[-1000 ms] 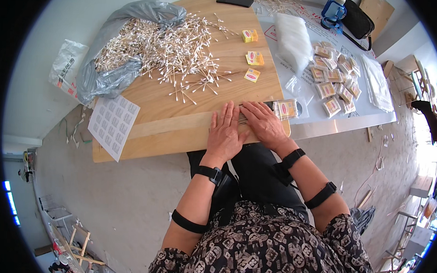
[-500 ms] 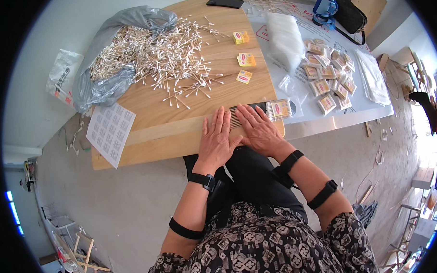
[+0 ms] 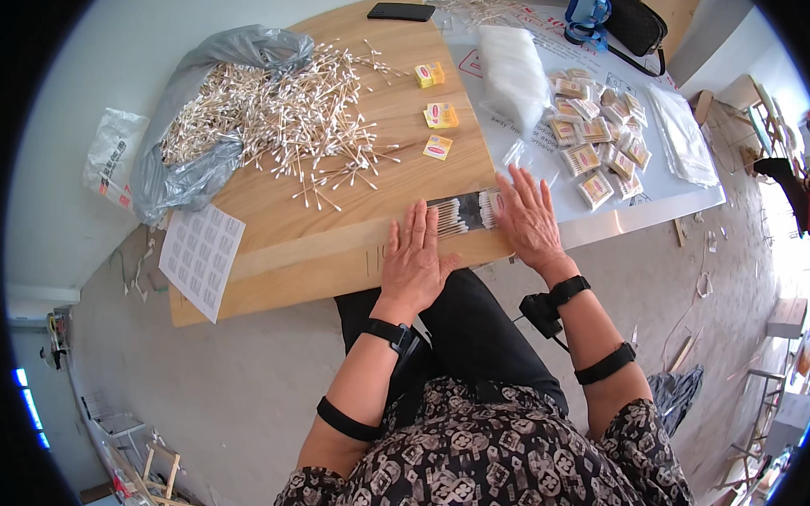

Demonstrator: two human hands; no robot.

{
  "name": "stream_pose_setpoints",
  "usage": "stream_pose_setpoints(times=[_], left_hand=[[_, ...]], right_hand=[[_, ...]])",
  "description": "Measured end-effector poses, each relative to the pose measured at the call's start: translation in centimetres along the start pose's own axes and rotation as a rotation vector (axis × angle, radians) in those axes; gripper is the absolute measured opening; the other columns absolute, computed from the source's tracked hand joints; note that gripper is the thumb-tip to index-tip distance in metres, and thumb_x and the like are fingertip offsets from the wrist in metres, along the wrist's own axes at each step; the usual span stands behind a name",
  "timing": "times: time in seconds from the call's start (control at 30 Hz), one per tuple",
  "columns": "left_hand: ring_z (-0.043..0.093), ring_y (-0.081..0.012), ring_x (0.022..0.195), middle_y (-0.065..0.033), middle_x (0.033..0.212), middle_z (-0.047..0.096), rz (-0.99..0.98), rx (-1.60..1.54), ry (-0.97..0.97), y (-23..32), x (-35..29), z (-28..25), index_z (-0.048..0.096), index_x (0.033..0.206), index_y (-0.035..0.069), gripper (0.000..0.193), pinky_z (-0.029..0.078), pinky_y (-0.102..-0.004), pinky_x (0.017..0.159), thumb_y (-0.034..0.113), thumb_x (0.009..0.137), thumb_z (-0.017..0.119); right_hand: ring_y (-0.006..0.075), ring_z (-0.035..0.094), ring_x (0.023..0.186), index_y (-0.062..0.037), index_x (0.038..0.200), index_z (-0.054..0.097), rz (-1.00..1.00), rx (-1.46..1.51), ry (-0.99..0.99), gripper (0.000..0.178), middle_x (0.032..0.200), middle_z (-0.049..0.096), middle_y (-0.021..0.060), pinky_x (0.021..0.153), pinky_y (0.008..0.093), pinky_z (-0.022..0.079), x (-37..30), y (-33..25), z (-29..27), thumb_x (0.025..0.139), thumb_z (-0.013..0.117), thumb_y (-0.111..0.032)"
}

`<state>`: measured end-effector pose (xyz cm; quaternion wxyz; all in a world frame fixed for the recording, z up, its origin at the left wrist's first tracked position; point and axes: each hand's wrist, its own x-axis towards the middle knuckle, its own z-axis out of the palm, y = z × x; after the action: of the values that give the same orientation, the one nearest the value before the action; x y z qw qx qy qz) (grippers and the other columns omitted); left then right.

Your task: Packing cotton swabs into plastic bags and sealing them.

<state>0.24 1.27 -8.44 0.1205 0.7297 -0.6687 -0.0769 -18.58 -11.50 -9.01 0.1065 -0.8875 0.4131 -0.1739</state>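
Observation:
My left hand [image 3: 414, 260] lies flat at the table's front edge, fingers stretched out, and its fingertips touch the left end of a row of cotton swabs [image 3: 451, 217]. The swabs lie side by side on a dark strip [image 3: 473, 211]. At the right of that strip, my right hand [image 3: 533, 226] is spread out flat, partly covering a small pack of cotton swabs [image 3: 489, 208] with a label. Neither hand is closed around anything.
A large heap of loose cotton swabs [image 3: 276, 115] spills from a grey plastic bag [image 3: 189, 179]. Small yellow label cards [image 3: 438, 147] lie in stacks. To the right are several filled packs [image 3: 595, 188] and clear bags [image 3: 509, 69]. A label sheet [image 3: 201, 257] overhangs the front left edge; a phone [image 3: 401, 12] lies behind.
My right hand has moved right from the middle of the swab row onto the labelled pack, uncovering the swabs. My left hand stays nearly in place, and the view has shifted slightly.

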Motion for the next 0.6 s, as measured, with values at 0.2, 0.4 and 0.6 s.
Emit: stream_pose_setpoints(times=[0.2,0.4,0.6], left_hand=[[0.017,-0.0311,0.146,-0.0178,0.157,0.017,0.013,-0.025,-0.021,1.4,1.0,0.5,0.021,0.149,0.001,0.078,0.015,-0.0483,0.117,0.042,0.093,0.054],[0.017,-0.031,0.146,-0.0192,0.156,0.018,0.052,-0.053,-0.026,3.5,2.8,1.2,0.022,0.149,0.0,0.08,0.016,-0.0477,0.117,0.038,0.09,0.06],[0.017,-0.0327,0.145,-0.0208,0.156,0.018,0.061,-0.048,-0.029,3.7,3.5,1.9,0.022,0.148,-0.001,0.075,0.015,-0.045,0.118,0.033,0.092,0.058]], right_hand=[[0.0275,0.02,0.145,-0.0146,0.147,0.033,0.091,0.149,-0.101,0.057,0.154,0.029,0.0092,0.119,0.0459,0.011,-0.6,0.1,1.4,0.097,0.046,-0.038],[0.0269,0.021,0.145,-0.0134,0.147,0.033,0.093,0.119,-0.118,0.057,0.154,0.03,0.0087,0.119,0.0458,0.01,-0.5,-0.1,1.1,0.097,0.046,-0.039],[0.0272,0.028,0.141,-0.0116,0.143,0.041,0.107,0.094,0.04,0.054,0.15,0.036,0.0093,0.117,0.0448,0.016,-0.5,0.4,1.0,0.096,0.051,-0.036]])
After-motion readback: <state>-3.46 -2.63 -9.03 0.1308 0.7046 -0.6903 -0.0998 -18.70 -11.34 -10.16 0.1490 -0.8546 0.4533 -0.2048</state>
